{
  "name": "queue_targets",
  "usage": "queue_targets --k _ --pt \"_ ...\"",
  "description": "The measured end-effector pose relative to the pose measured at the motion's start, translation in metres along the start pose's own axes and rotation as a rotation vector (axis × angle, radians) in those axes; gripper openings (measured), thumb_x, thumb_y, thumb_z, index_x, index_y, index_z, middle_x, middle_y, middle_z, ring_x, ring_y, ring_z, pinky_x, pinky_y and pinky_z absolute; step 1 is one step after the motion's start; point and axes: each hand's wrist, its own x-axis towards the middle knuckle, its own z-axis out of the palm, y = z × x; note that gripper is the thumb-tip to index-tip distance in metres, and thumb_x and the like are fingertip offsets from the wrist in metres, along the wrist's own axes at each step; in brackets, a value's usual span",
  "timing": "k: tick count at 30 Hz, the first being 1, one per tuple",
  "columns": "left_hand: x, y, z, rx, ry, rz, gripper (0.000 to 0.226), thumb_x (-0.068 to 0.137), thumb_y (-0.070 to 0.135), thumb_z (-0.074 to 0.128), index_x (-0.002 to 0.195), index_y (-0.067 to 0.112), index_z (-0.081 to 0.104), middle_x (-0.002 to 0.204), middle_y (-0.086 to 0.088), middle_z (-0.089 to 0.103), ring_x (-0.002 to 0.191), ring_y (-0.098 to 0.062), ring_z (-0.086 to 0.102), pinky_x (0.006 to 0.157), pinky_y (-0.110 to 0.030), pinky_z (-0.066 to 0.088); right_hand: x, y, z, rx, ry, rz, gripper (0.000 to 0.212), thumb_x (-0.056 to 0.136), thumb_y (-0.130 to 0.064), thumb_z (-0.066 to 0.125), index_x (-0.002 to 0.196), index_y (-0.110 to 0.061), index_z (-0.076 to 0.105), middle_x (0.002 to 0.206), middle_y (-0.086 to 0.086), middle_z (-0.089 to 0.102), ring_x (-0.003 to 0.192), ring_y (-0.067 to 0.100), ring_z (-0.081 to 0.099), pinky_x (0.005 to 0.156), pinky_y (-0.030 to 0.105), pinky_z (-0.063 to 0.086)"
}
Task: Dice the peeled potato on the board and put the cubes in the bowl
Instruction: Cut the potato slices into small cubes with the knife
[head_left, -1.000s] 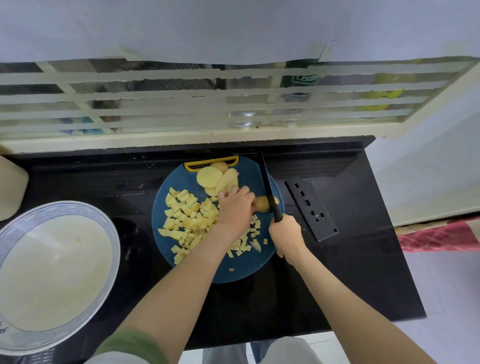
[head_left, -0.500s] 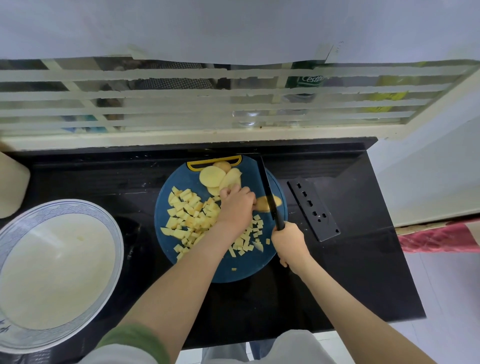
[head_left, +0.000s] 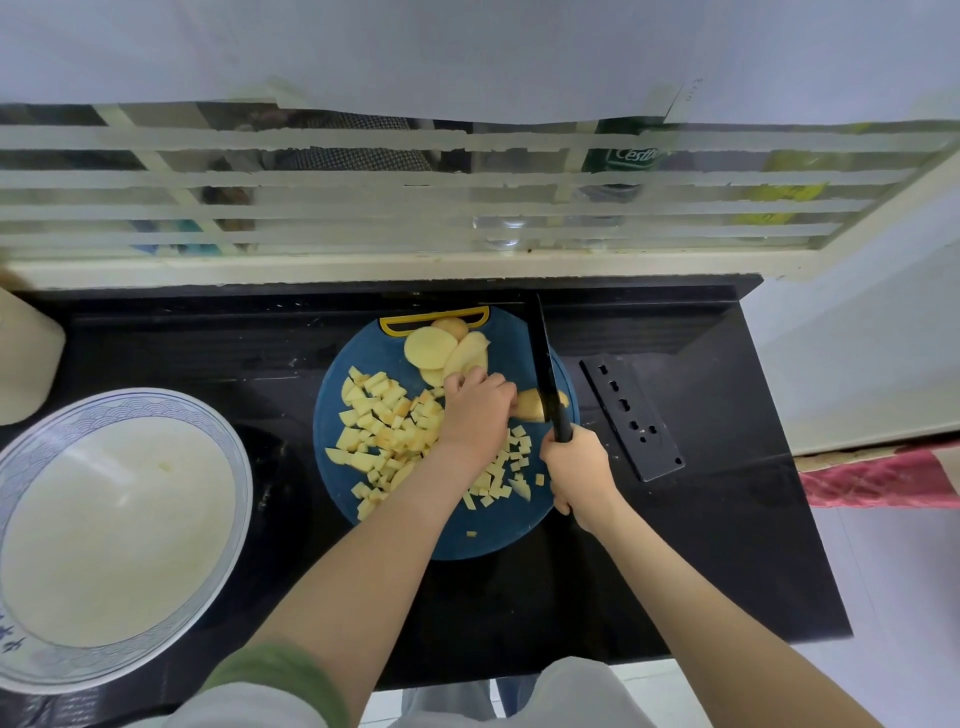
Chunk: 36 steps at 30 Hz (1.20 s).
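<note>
1. Beige rounded object (head_left: 23, 358), far left edge, cut off by the frame; what it is cannot be told.
2. Large white blue-rimmed ceramic bowl (head_left: 156, 413), left of the board and apart from it. No cubes show inside.
3. Round dark-blue plastic cutting board (head_left: 457, 540), yellow handle at its far side.
4. Pale yellow potato cubes (head_left: 384, 421), heaped on the board's left half, with smaller ones scattered towards the near right.
5. Uncut pale potato slices (head_left: 431, 349), overlapping at the board's far side, just by the handle.
6. Left hand (head_left: 475, 415), fingers curled down over the remaining yellow potato piece (head_left: 527, 405), pinning it to the board.
7. Long black kitchen knife (head_left: 543, 358), blade across that piece near its right end, tip pointing away.
8. Right hand (head_left: 576, 470), fingers wrapped fully round the knife handle.
9. Flat black perforated plate (head_left: 631, 415), just right of the board.

Step in hand: dicing, seemingly past halfway; transfer to the bowl not begun. The next move likely calls for a straight downward cut close beside the left fingertips, with those fingers drawn back out of the way. The slices remain to be cut after that.

Surface and room: glossy black stone counter (head_left: 701, 545) under a cream-framed frosted louvre window (head_left: 363, 208). A red patterned cloth (head_left: 878, 478) lies beyond the counter's right end.
</note>
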Motion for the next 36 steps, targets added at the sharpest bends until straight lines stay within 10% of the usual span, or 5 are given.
queue_targets --k 16,36 --pt "-0.005 0.004 -0.003 0.105 -0.011 0.103 0.028 0.089 -0.001 0.044 0.106 0.015 0.06 0.107 0.002 0.057 0.11 -0.02 0.043 0.092 -0.033 0.023 -0.009 0.008 0.002 -0.198 0.005 -0.009 0.023 0.099 -0.014 0.043 0.076 -0.013 0.05 0.083 0.012 0.061 0.07 0.022 0.056 0.063 0.035 0.051" --pt "0.009 0.004 0.001 -0.016 0.006 -0.046 0.021 0.096 0.033 0.05 0.107 0.017 0.059 0.112 0.002 0.057 0.111 -0.02 0.041 0.089 -0.034 0.022 -0.013 0.007 -0.022 0.045 -0.11 0.019 0.013 0.094 -0.012 0.046 0.081 -0.012 0.048 0.061 0.006 0.037 0.037 0.013 0.027 0.037 0.022 0.027"
